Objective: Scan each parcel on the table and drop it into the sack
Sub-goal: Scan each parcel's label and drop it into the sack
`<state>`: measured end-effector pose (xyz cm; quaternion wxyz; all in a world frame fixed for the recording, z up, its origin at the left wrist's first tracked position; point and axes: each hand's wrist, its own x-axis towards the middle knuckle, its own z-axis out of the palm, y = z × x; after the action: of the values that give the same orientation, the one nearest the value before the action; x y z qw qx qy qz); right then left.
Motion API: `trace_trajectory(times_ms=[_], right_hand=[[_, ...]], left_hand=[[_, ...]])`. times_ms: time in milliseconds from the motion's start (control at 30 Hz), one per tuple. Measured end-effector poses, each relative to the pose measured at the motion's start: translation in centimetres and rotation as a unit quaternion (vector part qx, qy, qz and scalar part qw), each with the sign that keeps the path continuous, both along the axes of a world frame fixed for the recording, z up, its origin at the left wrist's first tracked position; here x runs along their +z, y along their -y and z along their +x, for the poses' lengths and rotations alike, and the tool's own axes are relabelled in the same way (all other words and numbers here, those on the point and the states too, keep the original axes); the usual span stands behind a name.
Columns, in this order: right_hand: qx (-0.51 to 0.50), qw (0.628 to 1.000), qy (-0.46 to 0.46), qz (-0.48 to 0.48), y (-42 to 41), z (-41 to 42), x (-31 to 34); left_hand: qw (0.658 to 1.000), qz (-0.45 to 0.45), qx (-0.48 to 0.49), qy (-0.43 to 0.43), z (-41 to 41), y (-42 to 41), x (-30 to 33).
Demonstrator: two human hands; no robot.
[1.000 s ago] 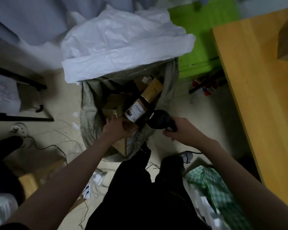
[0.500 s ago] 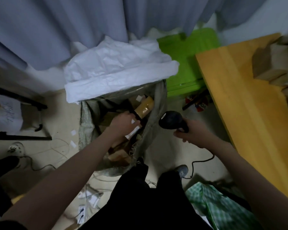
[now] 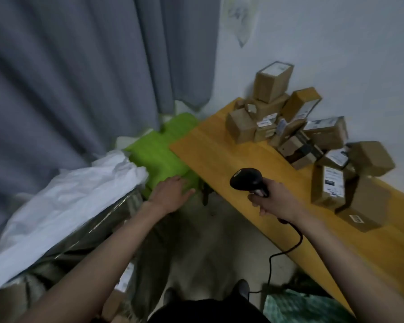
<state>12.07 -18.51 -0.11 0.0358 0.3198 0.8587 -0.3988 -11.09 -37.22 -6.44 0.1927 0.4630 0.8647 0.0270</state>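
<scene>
Brown cardboard parcels (image 3: pixel 296 136) w/ white labels, piled on wooden table (image 3: pixel 219 155) by wall. R hand (image 3: pixel 273 199) fingers curled round black scanner (image 3: pixel 247 180), near pile, not touching. L hand (image 3: pixel 170 192) fingers relaxed, holds nothing, over sack (image 3: pixel 63 206) edge, well apart from parcels.

Both forearms are bare, no sleeves showing on the left hand (image 3: pixel 170 194) or right hand (image 3: pixel 275 201); black clothing (image 3: pixel 208 311) sits nearest, above grey shoes (image 3: pixel 243 287).

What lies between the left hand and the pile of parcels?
In the head view, only bare table separates the left hand from the parcels.
</scene>
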Motion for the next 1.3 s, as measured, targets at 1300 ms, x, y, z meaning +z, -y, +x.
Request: trace_trajectory(times_ms=[1300], right_hand=[[-0.265,0.962,0.016,-0.068,-27.3,-6.5,-5.4]], left_hand=[[0.990,-0.100,-0.091,0.031,-20.4,-48.6,-12.2]])
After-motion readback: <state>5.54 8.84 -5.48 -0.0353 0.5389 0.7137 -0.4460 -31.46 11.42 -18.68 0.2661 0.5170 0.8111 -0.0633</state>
